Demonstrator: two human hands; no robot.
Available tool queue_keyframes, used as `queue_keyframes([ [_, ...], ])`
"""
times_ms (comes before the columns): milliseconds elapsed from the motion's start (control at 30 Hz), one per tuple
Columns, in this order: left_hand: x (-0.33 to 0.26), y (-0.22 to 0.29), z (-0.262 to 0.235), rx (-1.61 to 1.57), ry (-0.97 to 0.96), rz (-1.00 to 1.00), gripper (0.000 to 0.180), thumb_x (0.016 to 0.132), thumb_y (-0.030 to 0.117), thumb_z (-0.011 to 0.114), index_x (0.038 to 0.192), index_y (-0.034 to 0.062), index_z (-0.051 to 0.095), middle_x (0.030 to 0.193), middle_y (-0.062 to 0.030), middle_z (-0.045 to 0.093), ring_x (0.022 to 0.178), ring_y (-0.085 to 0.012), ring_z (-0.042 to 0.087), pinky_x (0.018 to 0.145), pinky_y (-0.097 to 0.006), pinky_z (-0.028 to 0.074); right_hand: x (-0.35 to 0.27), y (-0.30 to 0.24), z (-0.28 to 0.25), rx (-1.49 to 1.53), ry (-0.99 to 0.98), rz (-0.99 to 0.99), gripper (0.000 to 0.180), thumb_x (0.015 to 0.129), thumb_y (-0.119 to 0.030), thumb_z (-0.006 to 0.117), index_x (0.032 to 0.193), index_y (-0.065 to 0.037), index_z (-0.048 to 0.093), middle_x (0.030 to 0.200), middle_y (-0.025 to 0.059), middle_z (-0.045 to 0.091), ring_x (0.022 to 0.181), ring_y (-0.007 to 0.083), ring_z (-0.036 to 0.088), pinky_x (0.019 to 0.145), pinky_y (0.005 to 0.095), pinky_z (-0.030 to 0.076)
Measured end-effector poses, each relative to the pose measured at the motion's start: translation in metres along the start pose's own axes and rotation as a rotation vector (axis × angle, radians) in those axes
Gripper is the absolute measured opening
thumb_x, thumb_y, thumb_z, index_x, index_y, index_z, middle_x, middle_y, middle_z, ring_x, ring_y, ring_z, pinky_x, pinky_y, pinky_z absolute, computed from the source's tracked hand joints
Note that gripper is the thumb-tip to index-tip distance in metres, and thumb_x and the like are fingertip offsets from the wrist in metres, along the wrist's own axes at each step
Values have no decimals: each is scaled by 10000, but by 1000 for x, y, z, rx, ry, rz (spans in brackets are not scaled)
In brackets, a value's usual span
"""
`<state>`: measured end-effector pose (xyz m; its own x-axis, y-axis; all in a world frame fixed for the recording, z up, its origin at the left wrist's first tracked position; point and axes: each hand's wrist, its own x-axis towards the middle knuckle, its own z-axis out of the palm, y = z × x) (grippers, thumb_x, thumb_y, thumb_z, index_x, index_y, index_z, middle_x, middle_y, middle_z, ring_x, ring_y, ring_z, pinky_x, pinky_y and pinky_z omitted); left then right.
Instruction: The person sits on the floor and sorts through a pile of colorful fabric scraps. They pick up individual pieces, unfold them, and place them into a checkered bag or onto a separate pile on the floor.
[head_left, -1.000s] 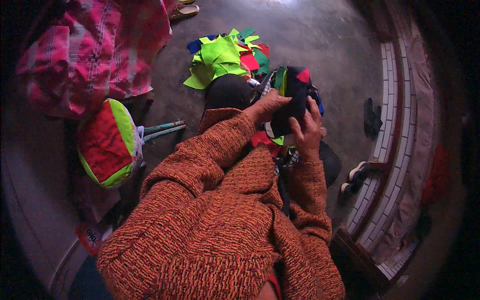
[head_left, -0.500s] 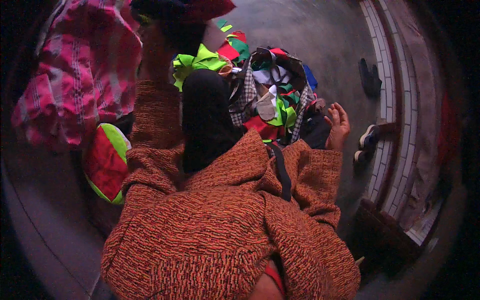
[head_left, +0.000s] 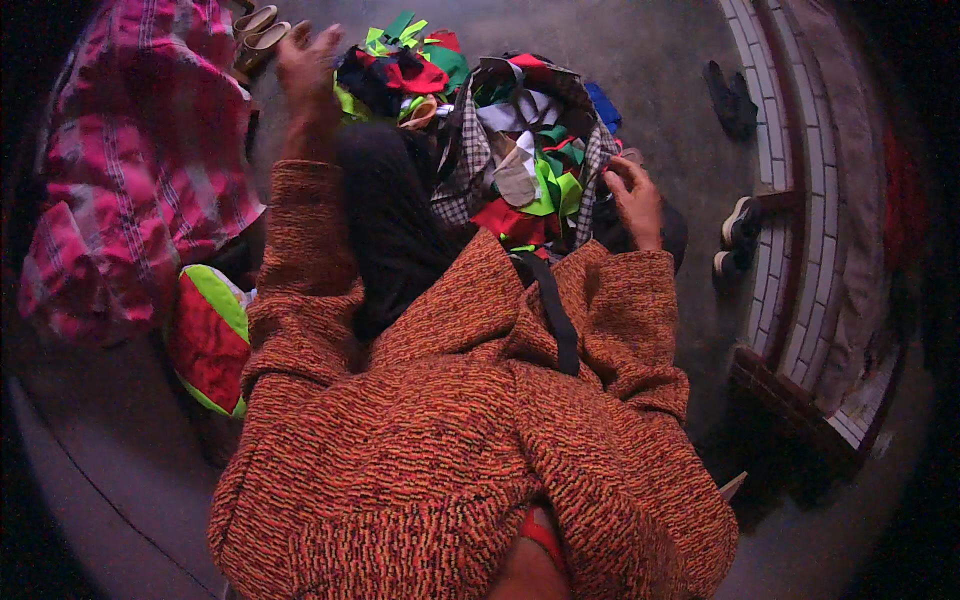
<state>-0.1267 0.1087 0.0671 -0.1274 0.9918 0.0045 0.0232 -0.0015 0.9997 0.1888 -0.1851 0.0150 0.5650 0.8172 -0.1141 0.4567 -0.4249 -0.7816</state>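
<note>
My left hand (head_left: 308, 75) is raised at the upper left with fingers apart and nothing in it. Close to its right lies a heap of cloth scraps, in which a dark and red cloth piece (head_left: 415, 72) rests on top of green and neon yellow scraps (head_left: 350, 103). A checked cloth bag (head_left: 475, 140) stands open in front of me, filled with white, green, red and neon scraps (head_left: 543, 190). Beside its right rim is my right hand (head_left: 638, 207), open with its fingers loosely bent; whether they touch the rim I cannot tell.
Pink plaid cloth (head_left: 140, 190) hangs at the left, above a red and neon cushion-like piece (head_left: 212, 340). Beige shoes (head_left: 262, 38) sit at the far left. Dark shoes (head_left: 738, 225) and a dark item (head_left: 732, 100) lie by the tiled step (head_left: 775, 180) at the right.
The dark and red cloth that my left hand held up at the top now lies on the heap, let go. My right hand has moved left to the bag's rim.
</note>
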Motion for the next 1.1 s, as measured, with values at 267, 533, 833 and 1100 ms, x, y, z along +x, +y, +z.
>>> queue_keyframes([
  [267,-68,-31,63,71,-307,-59,383,746,139,629,1077,-10,508,937,-106,596,800,-136,570,637,-277,476,41,17,58,-152,-68,-25,481,707,-315,670,1100,-60,561,1007,180,577,942,306,558,816,364,435],
  [533,-46,-29,83,-101,-282,-295,302,809,137,588,1085,55,498,973,-64,579,674,-155,596,532,-252,501,105,36,115,-280,-48,116,734,622,-486,718,1166,-43,501,1141,198,499,1077,328,472,887,394,389],
  [833,-49,-1,99,-104,-339,-389,246,836,104,551,1063,17,515,1039,-83,555,932,-164,572,709,-262,487,160,17,178,-414,-222,427,983,535,-640,696,1285,-94,372,1294,216,338,1185,431,332,894,618,301],
  [1100,-49,-1,102,-158,-335,-422,231,839,96,548,1056,19,522,1005,-73,559,911,-146,576,708,-248,482,142,43,231,-687,-519,83,460,674,-320,696,1079,-141,573,1117,118,514,1025,391,494,811,475,441],
])
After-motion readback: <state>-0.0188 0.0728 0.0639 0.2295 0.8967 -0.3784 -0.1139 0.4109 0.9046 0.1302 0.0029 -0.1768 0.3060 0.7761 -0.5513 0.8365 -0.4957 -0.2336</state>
